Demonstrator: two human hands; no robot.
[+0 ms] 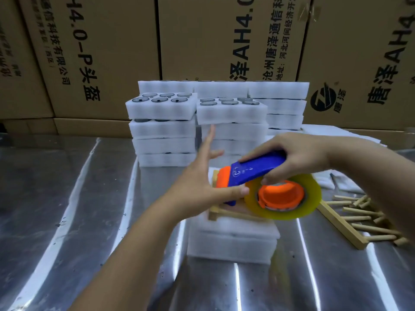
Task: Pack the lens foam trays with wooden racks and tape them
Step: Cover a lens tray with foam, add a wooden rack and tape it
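Observation:
A short stack of white foam trays (232, 240) lies in front of me with a wooden rack (226, 213) on top. My right hand (298, 157) grips the blue handle of a tape dispenser (258, 170) just above the rack. The dispenser has an orange blade guard and carries a yellowish tape roll (283, 197). My left hand (202, 176) is beside the dispenser's orange end, fingers spread straight, thumb touching the roll's edge.
Taller stacks of foam trays (164, 131) with dark round lenses stand behind, on a shiny metal table (67, 198). More wooden racks with pegs (363, 217) lie at the right. Loose foam sheets (336, 133) sit at the far right. Printed cardboard boxes (224, 41) wall the back.

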